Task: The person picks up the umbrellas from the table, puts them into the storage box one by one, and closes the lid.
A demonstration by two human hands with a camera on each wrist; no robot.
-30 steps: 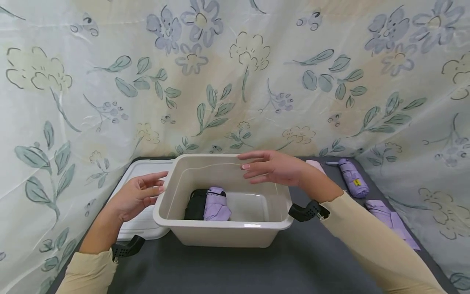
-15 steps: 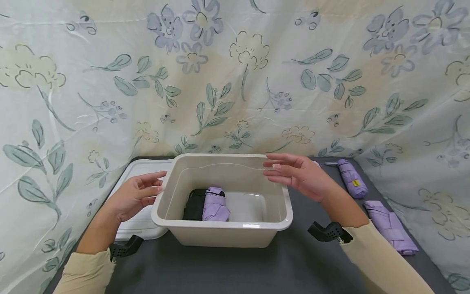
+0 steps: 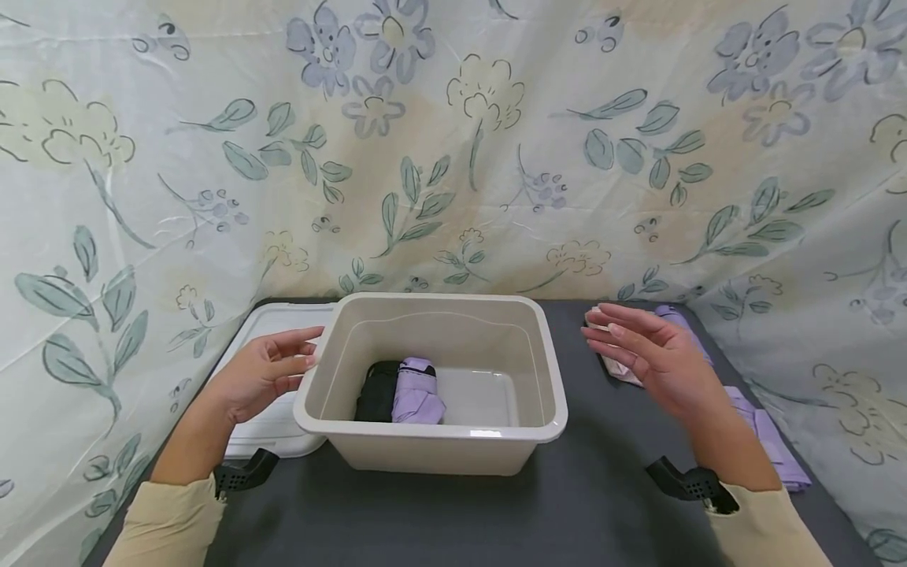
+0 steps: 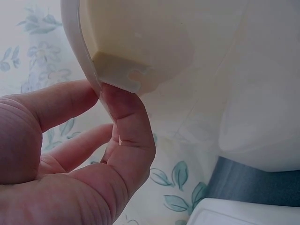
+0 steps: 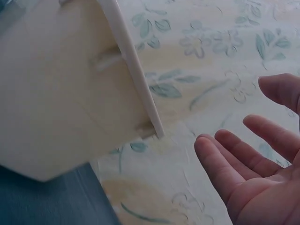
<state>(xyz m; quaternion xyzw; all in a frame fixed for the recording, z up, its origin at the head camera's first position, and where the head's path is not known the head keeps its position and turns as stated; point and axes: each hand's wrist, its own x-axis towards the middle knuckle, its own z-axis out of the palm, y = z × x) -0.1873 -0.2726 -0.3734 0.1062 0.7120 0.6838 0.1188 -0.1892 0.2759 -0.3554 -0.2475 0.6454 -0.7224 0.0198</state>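
A beige plastic bin stands at the middle of the table in the head view. My left hand holds its left rim; in the left wrist view the fingers curl under the rim and the thumb meets it. Inside the bin lie a black folded bundle and a lilac one that looks like a folded compact umbrella. My right hand, fingers extended and apart, is in the air right of the bin, holding nothing. Behind it, a pale pink item is partly hidden.
A white lid lies left of the bin, partly under its rim. At the right edge are a lilac rolled item, mostly covered by the hand, and another lilac folded item. A floral cloth hangs behind the dark table.
My right hand has moved right, from over the bin's back right rim to beside the lilac and pink items. The left hand stays at the left rim.
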